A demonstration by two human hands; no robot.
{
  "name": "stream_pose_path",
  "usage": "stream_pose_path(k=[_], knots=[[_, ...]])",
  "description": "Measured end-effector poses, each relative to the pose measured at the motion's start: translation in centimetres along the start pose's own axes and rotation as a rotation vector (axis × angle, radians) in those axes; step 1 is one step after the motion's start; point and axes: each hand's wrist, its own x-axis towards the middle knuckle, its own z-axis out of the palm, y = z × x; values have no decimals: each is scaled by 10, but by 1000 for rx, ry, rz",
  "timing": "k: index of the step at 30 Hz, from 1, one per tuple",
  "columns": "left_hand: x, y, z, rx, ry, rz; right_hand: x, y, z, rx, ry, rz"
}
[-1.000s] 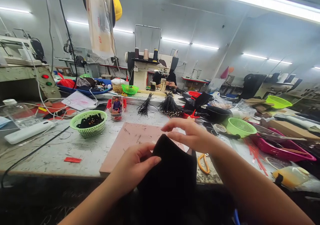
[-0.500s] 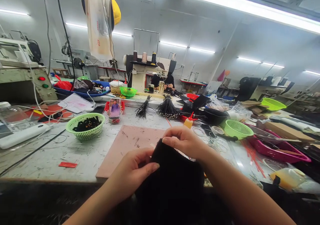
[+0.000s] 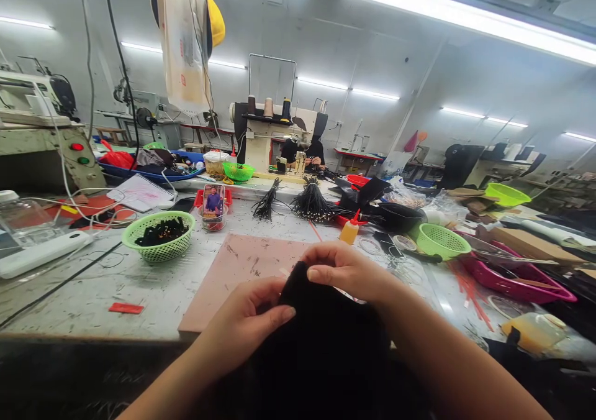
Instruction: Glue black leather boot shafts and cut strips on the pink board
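While pinching black fabric (image 3: 321, 339), left hand (image 3: 244, 327), right hand (image 3: 347, 271)

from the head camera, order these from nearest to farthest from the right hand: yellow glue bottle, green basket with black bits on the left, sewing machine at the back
1. yellow glue bottle: just beyond the right hand, on the table.
2. green basket: far to the left on the table, holding black pieces.
3. sewing machine: farthest, at the back behind the table, with thread cones on top.
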Motion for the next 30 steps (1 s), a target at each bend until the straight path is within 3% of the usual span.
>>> stream_pose_path(k=[14,19,25,30], knots=[[2,-1,3,-46,-29,-14,5,-2,7,185,105,133],[2,-1,3,-44,-7,12,5,1,3,280,54,139],[0,5,7,397,79,29,5,3,8,284,109,166],[2,10,13,498,67,-39,5,4,15,223,148,92]])
